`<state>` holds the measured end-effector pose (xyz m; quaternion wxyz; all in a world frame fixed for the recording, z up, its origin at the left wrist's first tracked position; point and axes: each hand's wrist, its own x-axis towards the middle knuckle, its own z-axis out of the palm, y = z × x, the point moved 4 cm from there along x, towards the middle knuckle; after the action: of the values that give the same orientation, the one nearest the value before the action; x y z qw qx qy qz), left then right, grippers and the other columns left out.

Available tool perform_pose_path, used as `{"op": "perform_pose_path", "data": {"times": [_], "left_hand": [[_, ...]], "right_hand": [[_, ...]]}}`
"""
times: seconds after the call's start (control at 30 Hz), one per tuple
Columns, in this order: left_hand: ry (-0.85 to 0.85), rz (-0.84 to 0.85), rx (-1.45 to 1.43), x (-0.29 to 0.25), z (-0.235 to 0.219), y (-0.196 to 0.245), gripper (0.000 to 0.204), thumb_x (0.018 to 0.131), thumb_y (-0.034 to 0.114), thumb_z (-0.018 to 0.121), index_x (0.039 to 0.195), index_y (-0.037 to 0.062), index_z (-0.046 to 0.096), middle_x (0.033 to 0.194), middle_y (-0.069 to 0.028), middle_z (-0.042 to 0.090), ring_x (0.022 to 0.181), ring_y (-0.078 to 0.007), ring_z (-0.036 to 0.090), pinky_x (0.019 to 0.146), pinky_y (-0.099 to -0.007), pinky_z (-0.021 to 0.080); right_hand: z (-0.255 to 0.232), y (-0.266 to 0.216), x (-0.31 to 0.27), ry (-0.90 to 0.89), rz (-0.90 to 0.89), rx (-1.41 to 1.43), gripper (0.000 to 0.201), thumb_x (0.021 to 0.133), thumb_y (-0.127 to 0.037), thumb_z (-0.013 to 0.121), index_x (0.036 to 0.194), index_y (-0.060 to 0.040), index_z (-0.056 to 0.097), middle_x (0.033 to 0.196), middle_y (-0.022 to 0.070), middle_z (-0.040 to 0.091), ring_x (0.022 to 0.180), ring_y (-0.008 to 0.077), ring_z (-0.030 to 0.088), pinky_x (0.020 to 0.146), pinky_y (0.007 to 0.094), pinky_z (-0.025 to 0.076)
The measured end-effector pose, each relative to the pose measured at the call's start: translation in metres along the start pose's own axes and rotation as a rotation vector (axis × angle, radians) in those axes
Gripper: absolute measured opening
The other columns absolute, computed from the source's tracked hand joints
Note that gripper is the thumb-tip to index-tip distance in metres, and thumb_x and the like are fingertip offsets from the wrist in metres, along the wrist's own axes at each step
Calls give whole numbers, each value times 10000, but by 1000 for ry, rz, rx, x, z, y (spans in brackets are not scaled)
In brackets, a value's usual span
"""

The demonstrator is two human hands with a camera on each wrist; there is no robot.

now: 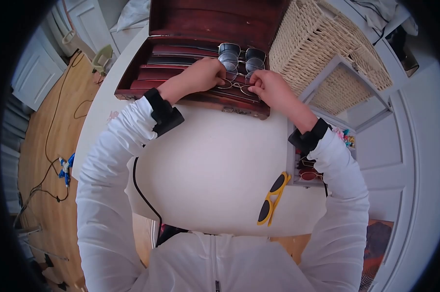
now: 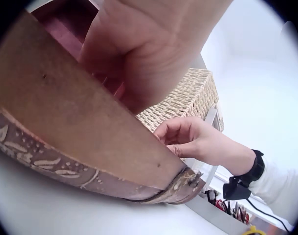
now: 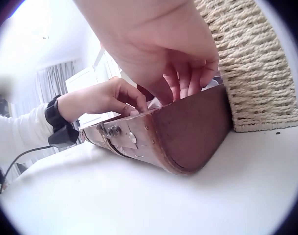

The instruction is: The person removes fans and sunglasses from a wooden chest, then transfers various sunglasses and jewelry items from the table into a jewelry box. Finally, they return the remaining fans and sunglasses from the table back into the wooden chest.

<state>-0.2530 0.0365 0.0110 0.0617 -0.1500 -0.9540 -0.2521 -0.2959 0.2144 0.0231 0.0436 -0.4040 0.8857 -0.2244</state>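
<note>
White tabletop (image 1: pixel 205 160) is spreading on the wearer's side of both hands, while the left hand (image 1: pixel 203 75) and right hand (image 1: pixel 273 90) are pinching opposite ends of the nearest wire-framed glasses (image 1: pixel 237 85), whose long axis is running crosswise between them inside the open case (image 1: pixel 205 102), neither hand lying clearly nearer.

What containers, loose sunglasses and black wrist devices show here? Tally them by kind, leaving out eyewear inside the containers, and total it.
Red-brown case: 1
Woven basket: 1
Grey box with raised lid: 1
Yellow-framed sunglasses: 1
Black wrist devices: 2
Total: 6
</note>
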Motion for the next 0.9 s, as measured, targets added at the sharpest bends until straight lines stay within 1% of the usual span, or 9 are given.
{"op": "perform_pose_path", "data": {"times": [0.03, 0.13, 0.2, 0.27, 0.3, 0.37, 0.43, 0.67, 0.9], "left_hand": [[24, 3, 9, -1, -1, 0, 171, 727, 136, 704, 850, 25, 663, 790, -146, 653, 796, -317, 628, 737, -388, 482], [51, -32, 14, -2, -5, 0, 181, 729, 142, 703, 854, 20, 653, 789, -145, 652, 802, -321, 624, 750, -392, 477], [56, -78, 3, -4, -8, -3, 182, 733, 141, 699, 856, 17, 648, 788, -147, 651, 804, -321, 623, 752, -393, 475], [99, -20, -27, -5, -8, -3, 173, 740, 129, 686, 858, 10, 643, 793, -157, 648, 810, -320, 622, 746, -395, 474], [94, 0, -47, -5, -9, -2, 162, 745, 116, 674, 861, 9, 640, 792, -167, 646, 817, -320, 622, 739, -390, 475], [146, 38, -56, -4, -7, -3, 147, 747, 102, 670, 863, 16, 641, 799, -159, 639, 805, -316, 621, 724, -386, 476], [209, 94, -8, -4, -7, -2, 131, 745, 87, 669, 857, 24, 642, 809, -148, 620, 786, -308, 617, 710, -379, 475], [207, 41, 63, 1, -2, -7, 247, 736, 131, 704, 907, 10, 574, 927, -142, 557, 865, -315, 580, 757, -373, 472], [364, 78, 78, -18, -17, -4, 254, 787, 108, 663, 997, 9, 560, 953, -142, 514, 866, -291, 573, 761, -352, 468]], "right_hand": [[-3, -2, -3, 40, -34, -26, 162, 782, -88, 660, 893, 11, 595, 807, 97, 577, 735, 186, 582, 653, 308, 460], [-27, -12, -22, 176, -135, -115, 151, 771, -76, 660, 884, 3, 597, 835, 110, 582, 781, 210, 577, 696, 323, 465], [-40, -30, -49, -63, -11, 98, 186, 747, -64, 662, 911, -10, 593, 879, 109, 585, 849, 249, 566, 784, 341, 454], [-38, -46, -92, -289, -355, 61, 213, 708, -40, 670, 904, -38, 585, 897, 94, 575, 897, 275, 550, 794, 370, 438], [-34, -53, -114, -543, -269, 27, 279, 695, -14, 662, 954, -58, 568, 960, 85, 560, 977, 267, 516, 856, 360, 399], [-20, -61, -153, -674, -288, -68, 335, 678, -17, 670, 992, -78, 568, 988, 55, 522, 984, 231, 485, 859, 355, 372], [-10, -64, -181, -702, -317, -332, 320, 662, -10, 674, 954, -74, 560, 991, 48, 506, 978, 219, 474, 841, 343, 361], [18, -49, -192, -481, -417, -240, 254, 667, 46, 600, 880, -54, 504, 887, 65, 501, 916, 228, 485, 791, 336, 365], [-19, -56, -145, -395, -18, 74, 325, 732, -49, 661, 953, -22, 426, 811, 142, 540, 763, 331, 568, 681, 382, 444]]}}
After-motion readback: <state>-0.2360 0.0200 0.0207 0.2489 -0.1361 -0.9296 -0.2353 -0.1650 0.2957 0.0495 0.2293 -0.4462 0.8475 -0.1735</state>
